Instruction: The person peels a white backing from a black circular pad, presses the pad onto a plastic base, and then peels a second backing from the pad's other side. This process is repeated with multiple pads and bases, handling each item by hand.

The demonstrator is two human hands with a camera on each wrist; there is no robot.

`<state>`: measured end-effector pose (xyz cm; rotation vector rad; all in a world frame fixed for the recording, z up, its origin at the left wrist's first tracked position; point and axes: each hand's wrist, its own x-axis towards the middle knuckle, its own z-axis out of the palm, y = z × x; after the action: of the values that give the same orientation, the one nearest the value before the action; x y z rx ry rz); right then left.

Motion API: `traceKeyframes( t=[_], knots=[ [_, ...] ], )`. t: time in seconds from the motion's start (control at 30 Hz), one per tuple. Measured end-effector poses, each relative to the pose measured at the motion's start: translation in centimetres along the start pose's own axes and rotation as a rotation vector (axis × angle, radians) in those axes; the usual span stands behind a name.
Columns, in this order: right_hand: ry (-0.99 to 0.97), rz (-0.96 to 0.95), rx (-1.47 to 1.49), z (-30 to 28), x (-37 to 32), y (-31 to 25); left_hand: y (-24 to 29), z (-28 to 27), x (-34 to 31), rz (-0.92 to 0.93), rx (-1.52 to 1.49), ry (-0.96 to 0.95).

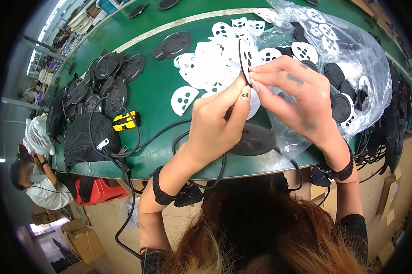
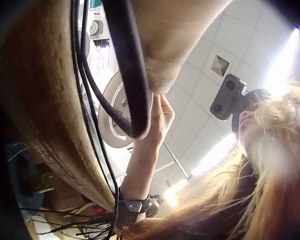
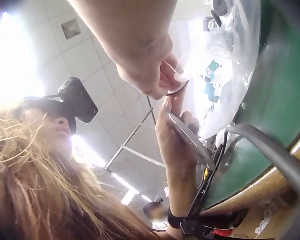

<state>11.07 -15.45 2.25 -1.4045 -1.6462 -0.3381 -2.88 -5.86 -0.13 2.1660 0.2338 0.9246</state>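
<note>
Above the green table, my left hand (image 1: 215,123) pinches the lower edge of a thin round disc (image 1: 243,57), which stands almost edge-on in the head view. It has a white face with dark holes and a black rim. My right hand (image 1: 299,93) pinches the white face near its lower right edge with thumb and fingertips. Under the hands lies a dark round plate (image 1: 256,140), partly covered by the left hand. Behind them spreads a heap of white half-round cutouts (image 1: 203,66) with holes. Both wrist views show the hands meeting at the fingertips.
A clear plastic bag (image 1: 372,68) with black discs and white cutouts lies at right. Black round plates (image 1: 109,66) pile up at left, near a black mesh pouch (image 1: 85,144) and a yellow-black tool (image 1: 126,121). Black cables (image 1: 162,128) cross the table's front. Another person (image 1: 48,189) sits far left.
</note>
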Motion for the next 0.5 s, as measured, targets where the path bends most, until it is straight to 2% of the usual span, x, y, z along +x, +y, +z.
traceKeyframes(
  t=[0.1,0.23,0.5],
  knots=[
    [-0.02,0.023,0.046,-0.24,0.26,-0.23,0.58,-0.32,0.13,-0.085,-0.032,0.002],
    [-0.029,0.021,0.054,-0.09,0.19,-0.09,0.41,-0.32,0.14,-0.096,-0.029,-0.005],
    [0.017,0.01,-0.054,0.69,-0.3,-0.33,-0.32,0.14,-0.16,0.007,0.053,0.031]
  ],
)
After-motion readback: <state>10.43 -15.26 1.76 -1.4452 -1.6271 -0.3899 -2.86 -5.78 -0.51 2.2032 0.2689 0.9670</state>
